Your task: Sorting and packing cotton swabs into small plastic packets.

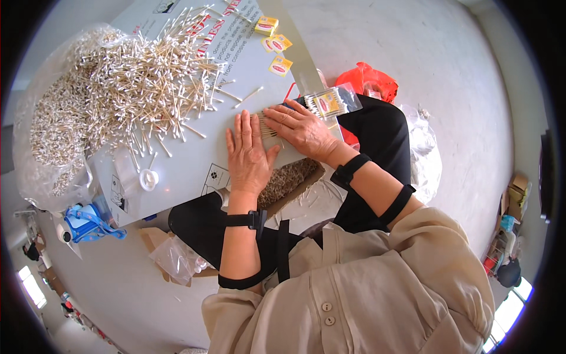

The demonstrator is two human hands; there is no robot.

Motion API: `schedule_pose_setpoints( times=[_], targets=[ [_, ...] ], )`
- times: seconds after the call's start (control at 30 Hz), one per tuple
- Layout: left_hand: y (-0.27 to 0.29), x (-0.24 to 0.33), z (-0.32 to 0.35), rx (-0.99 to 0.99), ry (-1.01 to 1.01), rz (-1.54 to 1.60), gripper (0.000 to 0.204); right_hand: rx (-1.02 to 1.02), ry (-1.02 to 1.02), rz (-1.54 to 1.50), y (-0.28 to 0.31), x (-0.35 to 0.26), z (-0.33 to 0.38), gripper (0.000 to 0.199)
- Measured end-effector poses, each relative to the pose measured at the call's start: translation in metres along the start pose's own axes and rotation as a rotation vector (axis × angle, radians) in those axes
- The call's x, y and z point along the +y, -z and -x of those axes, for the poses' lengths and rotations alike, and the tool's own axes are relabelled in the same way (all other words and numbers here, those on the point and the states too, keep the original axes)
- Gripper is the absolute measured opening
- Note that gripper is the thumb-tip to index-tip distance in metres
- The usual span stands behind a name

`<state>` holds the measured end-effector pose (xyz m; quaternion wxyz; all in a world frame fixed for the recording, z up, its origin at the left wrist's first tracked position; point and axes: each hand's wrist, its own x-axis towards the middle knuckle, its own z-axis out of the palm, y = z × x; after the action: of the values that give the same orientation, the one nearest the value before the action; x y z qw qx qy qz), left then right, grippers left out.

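My left hand (247, 154) lies flat, fingers apart, on a white cardboard sheet (194, 159) used as a work surface. My right hand (300, 127) presses next to it on a small row of wooden cotton swabs (266, 127) held between the two hands. Just beyond my right hand lies a clear packet of cotton swabs (333, 101) with a yellow label. A big loose heap of cotton swabs (141, 82) spreads over the sheet to the left.
A clear plastic bag full of swabs (53, 124) sits at the far left. Three yellow labels (276, 42) lie at the sheet's far edge. A red plastic bag (368, 79), crumpled clear plastic (424, 147) and a blue object (88, 221) lie on the floor around.
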<state>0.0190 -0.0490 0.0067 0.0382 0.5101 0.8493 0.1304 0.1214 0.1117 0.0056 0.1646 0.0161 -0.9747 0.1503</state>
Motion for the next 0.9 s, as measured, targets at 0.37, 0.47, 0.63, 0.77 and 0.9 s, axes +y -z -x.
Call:
schedule_pose_setpoints(
  times=[0.37, 0.47, 0.63, 0.77, 0.9],
  targets=[
    [-0.002, 0.006, 0.004, -0.015, 0.027, -0.034, 0.081, 0.010, -0.119, -0.030, 0.014, -0.010, 0.010, 0.051],
    [-0.001, 0.007, 0.001, -0.005, 0.024, -0.042, 0.082, -0.126, -0.073, 0.056, 0.015, -0.015, 0.019, 0.051],
    [0.000, 0.008, -0.001, -0.020, 0.023, -0.026, 0.084, -0.208, -0.115, 0.094, 0.016, -0.016, 0.020, 0.064],
    [0.000, 0.007, -0.001, -0.017, 0.020, -0.028, 0.084, -0.263, -0.102, 0.133, 0.022, -0.016, 0.017, 0.073],
    [-0.001, 0.008, 0.000, -0.043, 0.042, -0.043, 0.082, -0.271, -0.108, 0.132, 0.023, -0.012, 0.012, 0.076]
  ],
)
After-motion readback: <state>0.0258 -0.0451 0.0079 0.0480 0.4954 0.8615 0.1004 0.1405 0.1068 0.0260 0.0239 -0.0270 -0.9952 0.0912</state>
